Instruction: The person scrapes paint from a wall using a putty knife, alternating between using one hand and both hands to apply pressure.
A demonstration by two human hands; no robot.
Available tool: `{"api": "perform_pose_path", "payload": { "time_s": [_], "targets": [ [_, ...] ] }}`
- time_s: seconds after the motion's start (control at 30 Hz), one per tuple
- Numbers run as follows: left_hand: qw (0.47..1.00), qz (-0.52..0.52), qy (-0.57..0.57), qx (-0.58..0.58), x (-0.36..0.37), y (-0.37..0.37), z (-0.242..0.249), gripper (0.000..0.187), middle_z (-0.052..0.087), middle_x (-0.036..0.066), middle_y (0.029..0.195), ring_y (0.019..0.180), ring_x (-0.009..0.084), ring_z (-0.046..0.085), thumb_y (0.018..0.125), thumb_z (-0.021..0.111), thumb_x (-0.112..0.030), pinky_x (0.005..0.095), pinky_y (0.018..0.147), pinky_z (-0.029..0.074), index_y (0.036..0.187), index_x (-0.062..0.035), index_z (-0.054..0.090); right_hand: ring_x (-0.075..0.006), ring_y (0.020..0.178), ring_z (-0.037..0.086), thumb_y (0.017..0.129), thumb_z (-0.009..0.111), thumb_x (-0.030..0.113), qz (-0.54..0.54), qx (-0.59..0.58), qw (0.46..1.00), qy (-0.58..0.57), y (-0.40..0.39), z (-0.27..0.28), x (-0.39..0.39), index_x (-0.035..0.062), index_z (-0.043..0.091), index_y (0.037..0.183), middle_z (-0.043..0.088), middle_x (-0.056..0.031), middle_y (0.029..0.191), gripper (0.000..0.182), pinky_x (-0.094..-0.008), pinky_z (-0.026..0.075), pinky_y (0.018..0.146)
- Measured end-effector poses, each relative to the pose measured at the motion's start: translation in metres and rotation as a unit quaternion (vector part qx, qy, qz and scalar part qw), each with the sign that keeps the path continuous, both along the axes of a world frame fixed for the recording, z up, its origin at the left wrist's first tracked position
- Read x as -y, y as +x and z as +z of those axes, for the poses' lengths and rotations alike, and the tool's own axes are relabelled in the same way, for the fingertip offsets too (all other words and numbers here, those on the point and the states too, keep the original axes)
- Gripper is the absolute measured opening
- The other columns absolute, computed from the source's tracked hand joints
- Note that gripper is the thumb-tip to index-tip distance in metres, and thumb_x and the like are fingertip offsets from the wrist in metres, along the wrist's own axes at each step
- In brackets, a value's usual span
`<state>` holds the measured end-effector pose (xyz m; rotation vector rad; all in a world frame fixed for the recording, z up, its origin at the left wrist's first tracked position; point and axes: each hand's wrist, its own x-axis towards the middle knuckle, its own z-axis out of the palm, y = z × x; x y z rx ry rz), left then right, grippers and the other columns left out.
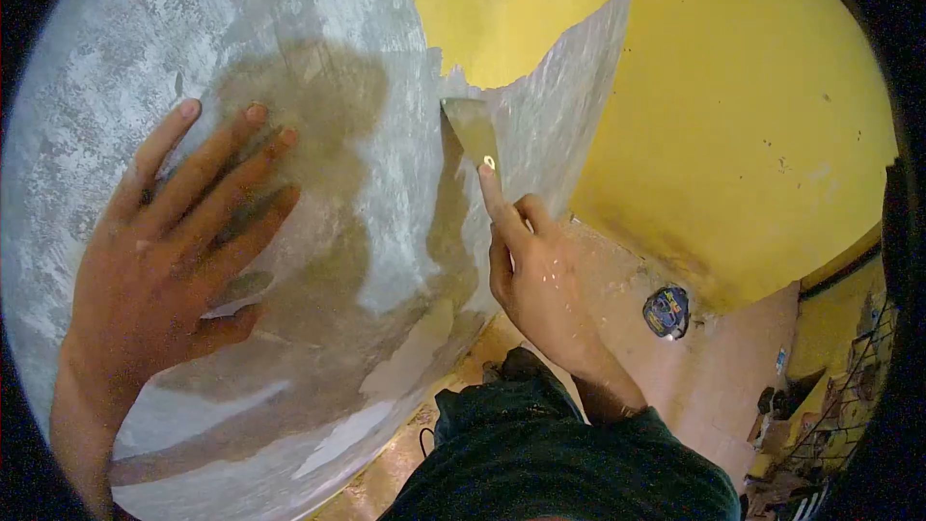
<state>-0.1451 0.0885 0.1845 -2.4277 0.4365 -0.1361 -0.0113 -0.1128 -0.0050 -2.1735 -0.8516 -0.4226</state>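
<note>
With fingers spread, my left hand lies flat against the grey, patchy wall surface. My right hand is closed around a putty knife, its index finger stretched along the blade. The wide edge of the blade touches the grey surface just below the ragged border with yellow paint. The handle is hidden inside my right hand. A shadow falls on the grey surface to the left of the blade.
A yellow wall stands at the right. Below it on the floor sits a dark, rounded bag-like object. A wire rack and assorted items are at the lower right.
</note>
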Motion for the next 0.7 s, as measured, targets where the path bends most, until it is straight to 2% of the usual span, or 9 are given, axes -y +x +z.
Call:
{"api": "perform_pose_path", "payload": {
  "time_s": [0.1,0.33,0.5,0.6,0.7],
  "targets": [
    [1.0,0.01,-0.003,0.0,0.002,-0.001,-0.002,0.081,0.043,0.011,0.141,0.137,0.0306,0.03,0.05,0.075,-0.036,0.0516,0.116,0.016,0.125,-0.0121,0.055,-0.0342,0.071,0.055,0.082,0.053,-0.005,-0.02,0.049,0.998,0.033,0.019,0.011,-0.014,0.0093,0.037,0.142,0.051,-0.0179,0.082,0.063,-0.0413,0.046,0.066],
    [1.0,0.007,0.009,-0.02,0.0,-0.003,-0.002,0.081,0.044,0.01,0.141,0.137,0.0312,0.03,0.05,0.075,-0.037,0.0525,0.116,0.016,0.125,-0.0117,0.056,-0.0345,0.07,0.055,0.083,0.054,-0.004,-0.009,0.026,1.0,-0.002,0.007,0.009,0.002,0.0103,0.037,0.142,0.052,-0.018,0.083,0.063,-0.0425,0.046,0.065],
    [1.0,0.002,-0.01,-0.008,-0.001,-0.002,-0.001,0.081,0.044,0.009,0.141,0.137,0.0305,0.03,0.049,0.076,-0.037,0.0524,0.116,0.017,0.124,-0.0115,0.057,-0.0348,0.068,0.055,0.082,0.054,-0.005,-0.011,0.019,0.999,-0.031,0.002,0.008,0.008,0.0104,0.042,0.139,0.053,-0.0182,0.083,0.06,-0.0425,0.046,0.063],
    [1.0,0.008,-0.016,-0.011,-0.002,-0.002,-0.001,0.082,0.043,0.01,0.142,0.137,0.0307,0.031,0.049,0.075,-0.038,0.0524,0.116,0.016,0.124,-0.0111,0.056,-0.0345,0.068,0.056,0.081,0.054,-0.006,-0.013,0.029,0.999,0.014,0.011,0.013,0.004,0.0107,0.043,0.138,0.053,-0.0184,0.082,0.06,-0.0425,0.046,0.063],
    [1.0,0.018,-0.011,-0.013,0.002,-0.002,0.0,0.083,0.041,0.011,0.143,0.137,0.0307,0.03,0.049,0.073,-0.039,0.0525,0.116,0.016,0.125,-0.0113,0.055,-0.0341,0.068,0.055,0.081,0.053,-0.006,-0.015,0.03,0.999,-0.013,0.009,0.013,0.005,0.0108,0.043,0.138,0.052,-0.0182,0.081,0.061,-0.0424,0.046,0.063]
  ]
}}
